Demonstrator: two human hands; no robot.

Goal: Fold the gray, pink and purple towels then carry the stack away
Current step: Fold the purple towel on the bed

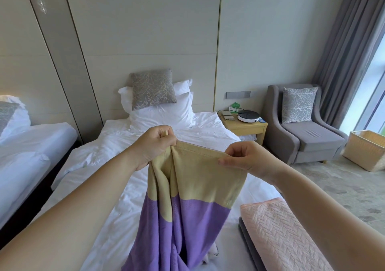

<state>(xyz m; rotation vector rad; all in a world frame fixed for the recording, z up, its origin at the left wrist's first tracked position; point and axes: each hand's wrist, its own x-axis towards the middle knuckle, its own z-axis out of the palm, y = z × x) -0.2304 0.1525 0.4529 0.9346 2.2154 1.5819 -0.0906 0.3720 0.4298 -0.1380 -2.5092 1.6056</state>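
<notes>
Overhead, purple towel (pixel 187 218) between both pinching hands.

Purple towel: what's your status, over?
Left hand and right hand pinch purple towel by tan top edge. It hangs unfolded above bed. Pink towel folded on gray towel. Nothing blocking.

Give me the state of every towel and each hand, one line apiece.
purple towel: unfolded, hanging from both hands by its yellow end.
pink towel: folded, lying on the gray towel.
gray towel: folded, on the bed, under the pink one.
left hand: grips one top corner of the purple towel.
right hand: pinches its top edge.
</notes>
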